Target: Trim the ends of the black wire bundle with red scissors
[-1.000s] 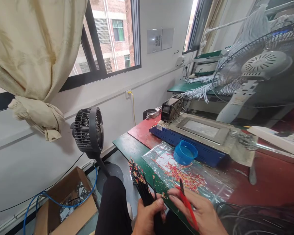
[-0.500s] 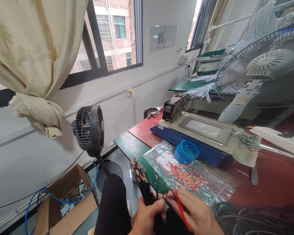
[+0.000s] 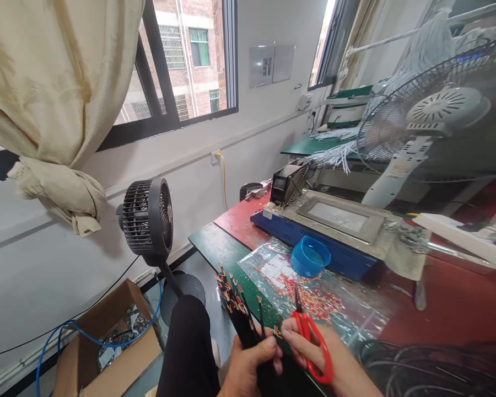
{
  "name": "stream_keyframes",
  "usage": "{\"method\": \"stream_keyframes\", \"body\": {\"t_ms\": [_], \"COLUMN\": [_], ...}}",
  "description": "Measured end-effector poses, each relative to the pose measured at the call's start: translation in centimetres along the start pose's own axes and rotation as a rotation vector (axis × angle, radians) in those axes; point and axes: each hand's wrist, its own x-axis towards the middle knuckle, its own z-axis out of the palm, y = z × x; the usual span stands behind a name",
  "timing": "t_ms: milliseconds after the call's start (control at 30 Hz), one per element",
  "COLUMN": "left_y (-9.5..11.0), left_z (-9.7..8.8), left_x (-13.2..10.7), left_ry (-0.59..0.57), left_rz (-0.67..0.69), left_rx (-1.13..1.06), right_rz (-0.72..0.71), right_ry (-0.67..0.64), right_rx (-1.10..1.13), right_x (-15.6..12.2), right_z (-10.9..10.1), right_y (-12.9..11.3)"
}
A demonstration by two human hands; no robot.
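My left hand (image 3: 252,366) is closed round a bundle of thin black wires (image 3: 235,309) with stripped coloured ends that fan up and to the left. My right hand (image 3: 334,364) holds red-handled scissors (image 3: 310,336), blades pointing up, and its fingertips pinch a small piece at one wire's tip beside my left thumb. Both hands are at the bottom edge of the view, over the green table edge (image 3: 215,248). Just beyond them lies a clear plastic bag (image 3: 314,298) strewn with small red and yellow pieces.
A blue cap-like dish (image 3: 311,257) sits before a blue-based metal machine (image 3: 334,226). A black floor fan (image 3: 146,220) and a cardboard box (image 3: 107,347) with blue cable stand on the left. A white fan (image 3: 430,116) is at right; black cables (image 3: 438,369) coil at bottom right.
The scissors have swung upright in my right hand, their red handle loops now showing. My left hand still grips the wire bundle. The view has shifted slightly.
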Motion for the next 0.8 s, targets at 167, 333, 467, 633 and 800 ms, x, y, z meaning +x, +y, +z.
{"method": "stream_keyframes", "body": {"t_ms": [167,333,467,633,800], "left_y": [0.6,0.4,0.0,-0.6,-0.5], "left_z": [-0.3,-0.4,-0.5,-0.7,-0.8], "left_x": [0.0,0.2,0.2,0.2,0.4], "left_ry": [0.061,0.052,0.015,-0.048,-0.056], "left_rz": [-0.12,-0.149,-0.087,0.048,0.026], "left_rx": [-0.076,-0.046,-0.019,0.045,0.035], "right_rz": [-0.606,-0.842,-0.575,0.121,-0.054], "right_ry": [0.17,0.127,0.092,-0.166,-0.017], "right_rx": [-0.513,-0.629,-0.455,0.117,-0.103], "right_x": [-0.3,-0.6,-0.5,-0.5,-0.1], "right_z": [-0.8,-0.8,-0.3,0.3,-0.5], "right_y": [-0.3,1.1,0.7,-0.1,0.3]}}
